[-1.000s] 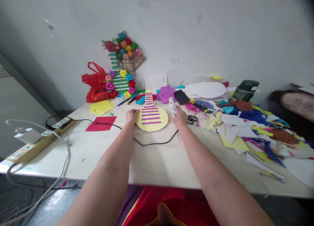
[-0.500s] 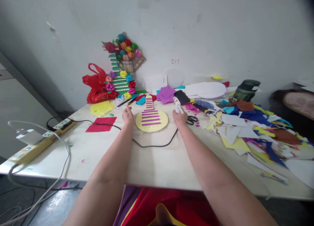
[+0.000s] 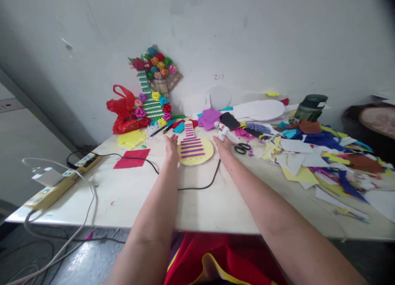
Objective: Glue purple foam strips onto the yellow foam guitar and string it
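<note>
A pale yellow guitar-shaped cutout (image 3: 205, 154) with purple strips across its neck and body lies flat on the table in front of me. My left hand (image 3: 172, 147) is at its left edge, fingers spread and holding nothing; whether it touches the edge I cannot tell. To the right of the cutout, my right hand (image 3: 223, 146) grips a white hot glue gun (image 3: 222, 130), its nozzle end pointing up and left. A black cord (image 3: 197, 188) loops across the table below the cutout. Black-handled scissors (image 3: 242, 148) lie just right of my right hand.
A yellow power strip (image 3: 63, 184) with a white plug sits at the left edge. Red paper (image 3: 132, 159) lies left of my hand. Paper scraps (image 3: 304, 153) pile up at right near a dark green bottle (image 3: 311, 108). A flower-decorated green guitar model (image 3: 151, 106) leans on the wall.
My left hand has opened from loosely curled fingers and sits closer to the cutout. The glue gun has tilted further left in my right hand. The camera view has shifted slightly.
</note>
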`<state>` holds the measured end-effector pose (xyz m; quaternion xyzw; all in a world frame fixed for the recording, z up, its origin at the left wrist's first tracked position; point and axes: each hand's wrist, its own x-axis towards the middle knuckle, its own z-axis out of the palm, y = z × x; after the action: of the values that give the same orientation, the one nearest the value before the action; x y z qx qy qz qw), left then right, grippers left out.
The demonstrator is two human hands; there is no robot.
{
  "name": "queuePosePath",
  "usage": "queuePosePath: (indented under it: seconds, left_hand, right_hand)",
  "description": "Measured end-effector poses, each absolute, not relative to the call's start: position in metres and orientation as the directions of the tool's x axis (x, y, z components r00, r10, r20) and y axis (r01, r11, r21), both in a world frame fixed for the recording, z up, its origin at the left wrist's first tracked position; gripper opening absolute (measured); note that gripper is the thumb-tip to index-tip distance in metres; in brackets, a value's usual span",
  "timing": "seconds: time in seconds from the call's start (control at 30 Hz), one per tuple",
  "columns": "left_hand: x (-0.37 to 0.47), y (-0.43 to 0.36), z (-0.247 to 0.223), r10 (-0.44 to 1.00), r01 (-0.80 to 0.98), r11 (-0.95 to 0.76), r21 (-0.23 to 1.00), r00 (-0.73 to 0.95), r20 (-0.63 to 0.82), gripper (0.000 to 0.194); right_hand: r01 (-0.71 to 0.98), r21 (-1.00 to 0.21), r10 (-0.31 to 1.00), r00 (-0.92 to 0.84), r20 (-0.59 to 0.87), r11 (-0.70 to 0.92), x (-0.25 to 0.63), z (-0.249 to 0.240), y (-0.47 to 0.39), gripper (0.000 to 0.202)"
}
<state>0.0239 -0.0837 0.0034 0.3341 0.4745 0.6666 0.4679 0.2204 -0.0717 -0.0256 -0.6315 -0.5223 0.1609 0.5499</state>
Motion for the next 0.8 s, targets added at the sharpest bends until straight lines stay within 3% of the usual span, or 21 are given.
queuePosePath:
  seconds: [0.1,0.17,0.6,0.8]
  left_hand:
    - [0.023,-0.082,0.004,0.956,-0.335,-0.106,0.936,-0.294,0.003,0.069]
    - [0.024,-0.080,0.004,0.964,-0.366,-0.107,0.924,-0.267,0.006,0.070]
    - [0.034,-0.086,0.009,0.969,-0.408,-0.091,0.909,-0.248,-0.015,0.067]
    - [0.033,-0.088,0.011,0.974,-0.438,-0.065,0.897,-0.225,-0.039,0.066]
  right_hand:
    - [0.216,-0.963,0.851,0.465,0.246,0.160,0.214,-0.027,-0.070,0.042]
    - [0.167,-0.969,0.847,0.474,0.240,0.181,0.211,-0.028,-0.070,0.043]
    - [0.291,-0.947,0.837,0.477,0.268,0.137,0.208,-0.031,-0.072,0.040]
    - [0.244,-0.956,0.823,0.501,0.267,0.162,0.209,-0.032,-0.071,0.038]
